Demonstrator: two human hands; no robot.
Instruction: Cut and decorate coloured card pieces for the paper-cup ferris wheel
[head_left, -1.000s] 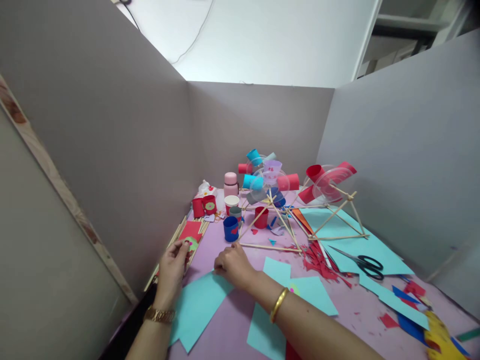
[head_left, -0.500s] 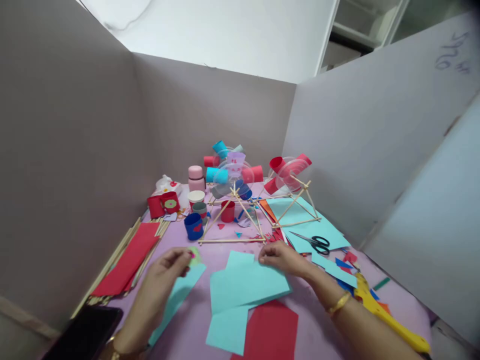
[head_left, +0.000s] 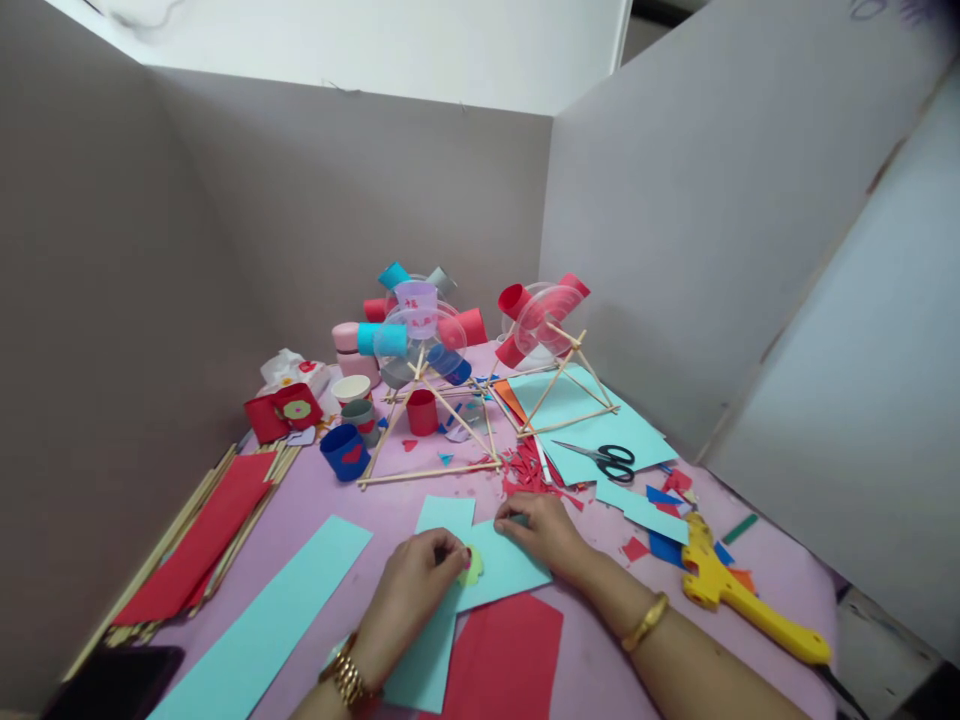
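My left hand [head_left: 415, 592] pinches a small green paper flower [head_left: 472, 566] with a pink centre and holds it on a light blue paper sheet [head_left: 504, 563]. My right hand [head_left: 541, 527] rests its closed fingertips on the far edge of the same sheet. A red sheet [head_left: 510, 655] lies under it toward me. A long light blue strip [head_left: 270, 620] lies to the left. Beyond the hands stand two stick frames with cup wheels, one [head_left: 420, 330] multicoloured and one [head_left: 544, 315] red.
Scissors [head_left: 604, 460] lie on a light blue sheet at the right. A yellow glue gun [head_left: 739, 600] lies near the right edge. A blue cup [head_left: 345, 452], a red cup [head_left: 422, 411] and red paper on sticks [head_left: 199, 540] sit at left. Grey partitions [head_left: 712, 230] wall the table.
The left hand carried the green flower from the left onto the blue sheet. The right hand shifted with the sheet toward the middle. The view swung right and down.
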